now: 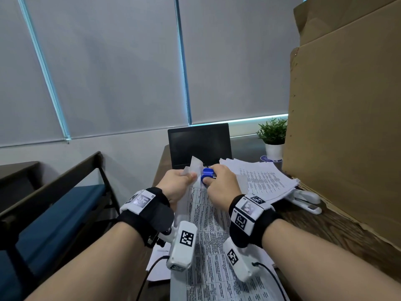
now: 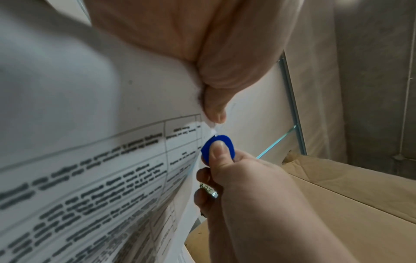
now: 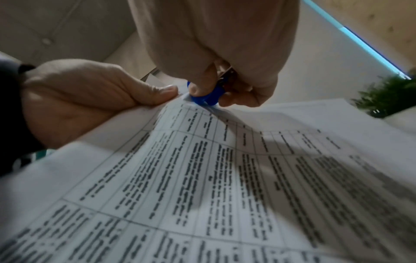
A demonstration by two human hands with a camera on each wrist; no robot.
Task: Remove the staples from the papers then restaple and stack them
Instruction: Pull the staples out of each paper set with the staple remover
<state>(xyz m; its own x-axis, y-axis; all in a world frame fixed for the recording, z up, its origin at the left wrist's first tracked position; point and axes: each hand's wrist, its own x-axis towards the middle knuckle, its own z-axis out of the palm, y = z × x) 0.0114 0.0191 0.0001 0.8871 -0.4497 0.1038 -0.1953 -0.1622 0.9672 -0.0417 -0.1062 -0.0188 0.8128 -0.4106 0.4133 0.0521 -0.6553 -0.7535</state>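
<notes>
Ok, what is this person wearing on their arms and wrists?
Bare forearms, no sleeves. Each wrist has a black strap with a white band bearing black square-code markers. Under the left hand and right hand wrists hangs a white camera module with a code marker and a black cable.

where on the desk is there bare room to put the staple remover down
Bare wood shows right of the white stapler, along the cardboard, and near the potted plant. The middle is crowded: held sheets, paper stack, laptop. Right hand grips the remover; left hand pinches the corner.
</notes>
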